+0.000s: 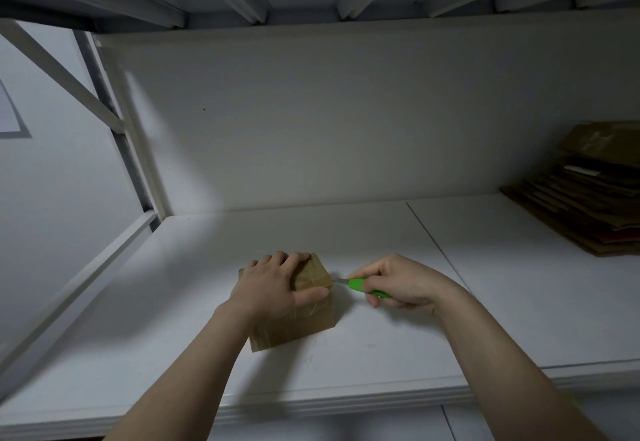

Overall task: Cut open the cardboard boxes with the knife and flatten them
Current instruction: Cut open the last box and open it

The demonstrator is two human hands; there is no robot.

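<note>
Left grip (273,288) holds box (301,323); right grip (405,285) clasps knife (363,285), blade at box's right side

White shelf board (173,354), white back panel (329,122), frame upright (138,150) left; dim light.

A white shelf (166,302) fills the lower half of the frame, dimly lit and backed by a plain white panel (329,122). A thin seam (433,243) runs from the back panel toward the lower right, dividing the surface into two boards. A small brown cardboard box (298,328), bound in clear tape, stands on the left board near the centre of the frame. At the right edge, a stack of flattened cardboard (595,205) lies on the right board, close to the back panel. A moulded front lip (311,402) borders the shelf along the bottom.
</note>
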